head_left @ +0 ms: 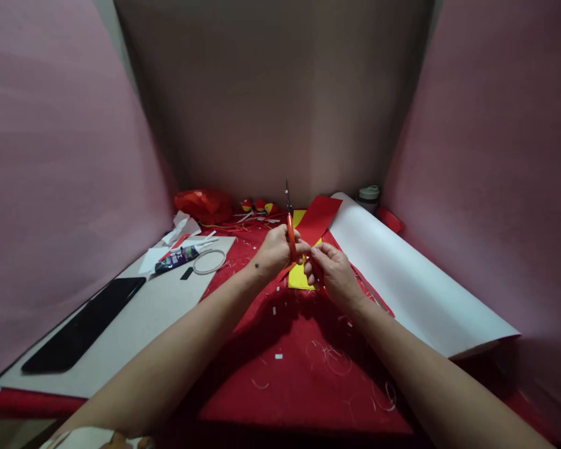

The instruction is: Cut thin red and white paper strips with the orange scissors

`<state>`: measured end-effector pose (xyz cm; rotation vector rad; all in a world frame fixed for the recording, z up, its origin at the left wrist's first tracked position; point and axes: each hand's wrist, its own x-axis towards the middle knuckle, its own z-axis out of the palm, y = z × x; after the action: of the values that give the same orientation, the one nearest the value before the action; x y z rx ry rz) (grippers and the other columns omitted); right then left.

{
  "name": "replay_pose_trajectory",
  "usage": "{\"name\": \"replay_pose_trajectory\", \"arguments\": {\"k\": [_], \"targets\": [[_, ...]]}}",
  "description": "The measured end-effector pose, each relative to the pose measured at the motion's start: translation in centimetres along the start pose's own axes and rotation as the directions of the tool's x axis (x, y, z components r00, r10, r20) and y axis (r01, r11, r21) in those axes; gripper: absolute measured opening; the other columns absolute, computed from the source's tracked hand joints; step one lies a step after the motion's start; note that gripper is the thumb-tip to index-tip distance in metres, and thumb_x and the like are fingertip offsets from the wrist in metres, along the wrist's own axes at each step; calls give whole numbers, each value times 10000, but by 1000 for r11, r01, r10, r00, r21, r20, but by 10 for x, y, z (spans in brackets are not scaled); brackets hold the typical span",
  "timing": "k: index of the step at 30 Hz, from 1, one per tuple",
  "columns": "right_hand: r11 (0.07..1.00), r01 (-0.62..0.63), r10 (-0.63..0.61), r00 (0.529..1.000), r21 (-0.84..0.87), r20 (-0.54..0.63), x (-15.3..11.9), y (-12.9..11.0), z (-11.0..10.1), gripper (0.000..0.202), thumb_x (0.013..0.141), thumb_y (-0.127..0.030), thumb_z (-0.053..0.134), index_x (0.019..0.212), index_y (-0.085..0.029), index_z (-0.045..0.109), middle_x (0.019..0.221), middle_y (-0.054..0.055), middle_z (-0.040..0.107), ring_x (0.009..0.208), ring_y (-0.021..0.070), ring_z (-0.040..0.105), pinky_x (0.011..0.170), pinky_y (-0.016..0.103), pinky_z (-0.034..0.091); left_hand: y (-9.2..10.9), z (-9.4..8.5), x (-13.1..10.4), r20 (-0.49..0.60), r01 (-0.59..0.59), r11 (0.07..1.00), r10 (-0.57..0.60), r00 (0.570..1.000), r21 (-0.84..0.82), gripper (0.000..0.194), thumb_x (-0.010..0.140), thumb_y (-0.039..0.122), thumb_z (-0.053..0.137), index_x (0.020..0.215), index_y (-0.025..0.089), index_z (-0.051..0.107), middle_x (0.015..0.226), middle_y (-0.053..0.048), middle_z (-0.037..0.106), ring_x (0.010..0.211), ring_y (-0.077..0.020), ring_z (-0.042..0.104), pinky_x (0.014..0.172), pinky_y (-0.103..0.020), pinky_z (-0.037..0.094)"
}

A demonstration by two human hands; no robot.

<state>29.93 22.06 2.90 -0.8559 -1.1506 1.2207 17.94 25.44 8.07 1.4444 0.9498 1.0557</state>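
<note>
My left hand (284, 248) is closed, with orange-handled scissors (290, 234) hooked in it. Their dark blades point up and away from me. My right hand (331, 268) pinches near the left fingertips, with a bit of red material (318, 272) in its curled fingers. What kind of piece that is, I cannot make out. The two hands meet at the fingertips. Below and behind them lie a yellow sheet (300, 279) and a wide red strip of material (318, 218).
A large white roll (402, 268) lies on the right, before a lidded cup (369, 196). On the left, a grey board (168, 324) bears a black phone-like slab (86, 324), a glue tube (177, 257) and a ring (209, 262). Thread scraps litter the red cloth (303, 386).
</note>
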Motion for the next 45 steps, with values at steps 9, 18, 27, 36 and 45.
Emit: {"name": "replay_pose_trajectory", "arguments": {"k": [9, 18, 27, 36, 45], "targets": [[981, 178, -182, 983, -82, -40, 4, -11, -2, 123, 745, -277, 615, 695, -164, 612, 572, -35, 556, 519, 82, 486, 527, 223, 397, 2, -10, -9, -75, -127, 992, 125, 989, -24, 211, 682, 222, 652, 727, 162, 456, 418, 53, 510, 311, -49, 377, 335, -191, 241], [921, 268, -169, 929, 284, -330, -3, -65, -2, 117, 726, -243, 647, 785, -205, 553, 616, -37, 597, 454, 79, 503, 398, 195, 391, -6, 1, -25, 214, -119, 992, 108, 971, 40, 310, 664, 264, 694, 907, 151, 538, 510, 17, 582, 401, -80, 469, 369, -195, 280], [882, 373, -241, 882, 288, -405, 2, -87, -8, 42, 812, -157, 524, 776, -164, 544, 612, 3, 664, 520, 113, 621, 514, 227, 489, 12, 8, -49, 420, -30, 997, 56, 906, -69, 260, 676, 246, 668, 800, 171, 452, 656, 11, 634, 355, -61, 481, 347, -187, 342], [860, 270, -47, 887, 434, -459, 9, -62, -5, 143, 839, -62, 440, 753, -154, 507, 609, 21, 679, 607, 129, 664, 681, 294, 535, 12, -20, -45, 265, 11, 984, -59, 962, 177, 246, 677, 312, 669, 752, 138, 512, 507, 21, 559, 366, -54, 435, 334, -170, 252], [840, 344, -55, 822, 419, -566, 20, -62, -4, 174, 840, -62, 437, 718, -167, 502, 526, -58, 574, 487, 81, 586, 566, 219, 501, -3, -2, -65, 509, 155, 987, -115, 853, -37, 208, 717, 322, 590, 763, 146, 489, 554, -12, 620, 303, -34, 352, 308, -193, 201]]}}
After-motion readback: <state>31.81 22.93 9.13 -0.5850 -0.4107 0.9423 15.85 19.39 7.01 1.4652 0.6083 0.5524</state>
